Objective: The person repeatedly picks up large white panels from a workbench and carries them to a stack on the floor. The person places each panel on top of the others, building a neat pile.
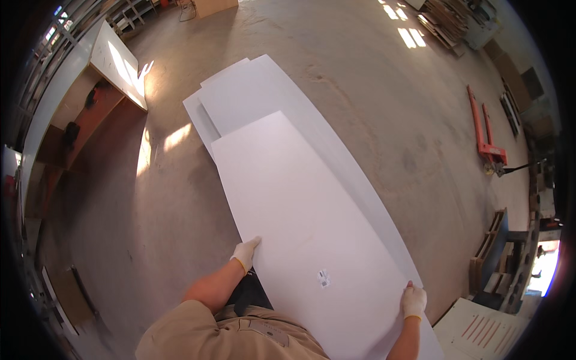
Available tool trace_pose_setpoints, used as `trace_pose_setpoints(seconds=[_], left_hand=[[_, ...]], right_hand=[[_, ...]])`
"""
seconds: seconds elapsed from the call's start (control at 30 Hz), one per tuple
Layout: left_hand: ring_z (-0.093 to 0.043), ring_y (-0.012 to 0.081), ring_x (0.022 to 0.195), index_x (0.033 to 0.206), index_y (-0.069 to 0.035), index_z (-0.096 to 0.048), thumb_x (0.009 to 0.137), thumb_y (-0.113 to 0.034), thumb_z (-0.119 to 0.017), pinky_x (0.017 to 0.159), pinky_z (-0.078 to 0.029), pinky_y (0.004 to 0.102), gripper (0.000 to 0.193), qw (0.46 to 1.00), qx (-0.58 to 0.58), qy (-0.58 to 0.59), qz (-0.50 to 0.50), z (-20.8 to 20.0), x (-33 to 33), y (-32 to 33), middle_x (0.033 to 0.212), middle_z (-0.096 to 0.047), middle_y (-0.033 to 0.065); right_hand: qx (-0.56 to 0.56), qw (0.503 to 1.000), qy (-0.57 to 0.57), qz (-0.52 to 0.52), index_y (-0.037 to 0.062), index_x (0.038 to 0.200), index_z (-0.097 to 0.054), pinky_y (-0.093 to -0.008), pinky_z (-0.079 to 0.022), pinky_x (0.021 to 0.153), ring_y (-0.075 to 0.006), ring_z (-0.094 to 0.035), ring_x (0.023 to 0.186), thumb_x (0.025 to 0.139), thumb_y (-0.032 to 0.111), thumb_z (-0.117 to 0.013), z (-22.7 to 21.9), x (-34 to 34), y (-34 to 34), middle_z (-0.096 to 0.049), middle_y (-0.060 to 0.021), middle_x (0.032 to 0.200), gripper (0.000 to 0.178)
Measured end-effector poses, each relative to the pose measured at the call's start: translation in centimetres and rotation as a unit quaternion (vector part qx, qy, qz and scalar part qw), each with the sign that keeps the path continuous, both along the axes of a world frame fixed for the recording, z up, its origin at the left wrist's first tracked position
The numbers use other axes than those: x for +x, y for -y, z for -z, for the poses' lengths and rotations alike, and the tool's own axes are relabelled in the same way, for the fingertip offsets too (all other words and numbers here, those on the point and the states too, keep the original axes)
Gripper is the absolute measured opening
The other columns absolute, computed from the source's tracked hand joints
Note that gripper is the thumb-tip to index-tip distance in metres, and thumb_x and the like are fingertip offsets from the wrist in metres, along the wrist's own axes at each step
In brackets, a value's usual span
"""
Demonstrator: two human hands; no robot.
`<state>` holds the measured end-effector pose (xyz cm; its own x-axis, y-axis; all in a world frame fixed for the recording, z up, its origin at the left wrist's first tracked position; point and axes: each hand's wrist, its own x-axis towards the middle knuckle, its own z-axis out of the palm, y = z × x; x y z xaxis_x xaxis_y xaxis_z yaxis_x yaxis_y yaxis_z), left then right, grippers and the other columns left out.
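A long white panel (294, 198) with a small printed label (324, 278) lies in front of me, stretching from my body toward the far left. My left hand (246, 252), in a whitish glove with a yellow cuff, is closed on the panel's left edge. On the opposite edge, my right hand (414, 300) grips the panel in a matching glove; its fingers under the edge are hidden. Beneath it, several more white panels (252, 90) stick out at the far end and along the right side, their ends not lined up. What supports them is hidden.
A large bench with a white top (114, 57) and open brown underside stands at the left. An orange-red pallet jack (492, 153) is at the right. Stacked boards (447, 24) lie at the far right, and a white slotted panel (480, 330) at the lower right.
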<state>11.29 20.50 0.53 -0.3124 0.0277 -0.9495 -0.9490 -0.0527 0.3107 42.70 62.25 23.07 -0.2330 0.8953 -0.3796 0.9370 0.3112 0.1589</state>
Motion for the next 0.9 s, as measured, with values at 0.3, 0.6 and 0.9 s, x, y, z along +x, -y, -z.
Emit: trace_pose_setpoints(seconds=[0.3, 0.6, 0.9], left_hand=[[-0.070, 0.0237, 0.098, 0.123, 0.009, -0.066, 0.097, -0.038, -0.076, 0.086, -0.054, 0.0364, 0.054, 0.997, -0.012, -0.062, 0.032, 4.5, 4.2, -5.8, 0.116, -0.073, 0.0146], [-0.067, 0.0218, 0.095, 0.124, 0.007, -0.066, 0.100, -0.044, -0.070, 0.082, -0.054, 0.0366, 0.056, 0.995, -0.055, -0.074, 0.044, 5.8, 1.9, -12.2, 0.112, -0.072, 0.0118], [-0.065, 0.0234, 0.091, 0.120, 0.008, -0.068, 0.098, -0.052, -0.067, 0.081, -0.052, 0.0378, 0.064, 0.993, -0.068, -0.068, 0.070, 9.5, 5.9, -13.8, 0.105, -0.071, 0.0132]], right_hand=[[-0.066, 0.986, -0.110, -0.102, -0.0001, 0.101, -0.075, -0.0534, -0.054, 0.090, -0.0485, -0.069, 0.100, 0.104, 0.037, -0.052, 7.3, -5.0, -7.6, -0.073, -0.0285, 0.101, 0.044], [-0.040, 0.979, -0.121, -0.162, -0.0013, 0.102, -0.075, -0.0537, -0.054, 0.091, -0.0473, -0.070, 0.099, 0.103, 0.033, -0.053, 14.8, -11.0, -14.7, -0.074, -0.0282, 0.101, 0.041], [-0.057, 0.981, -0.112, -0.145, -0.0019, 0.103, -0.074, -0.0546, -0.052, 0.092, -0.0483, -0.069, 0.102, 0.101, 0.033, -0.054, 17.8, -8.4, -18.5, -0.073, -0.0289, 0.103, 0.040]])
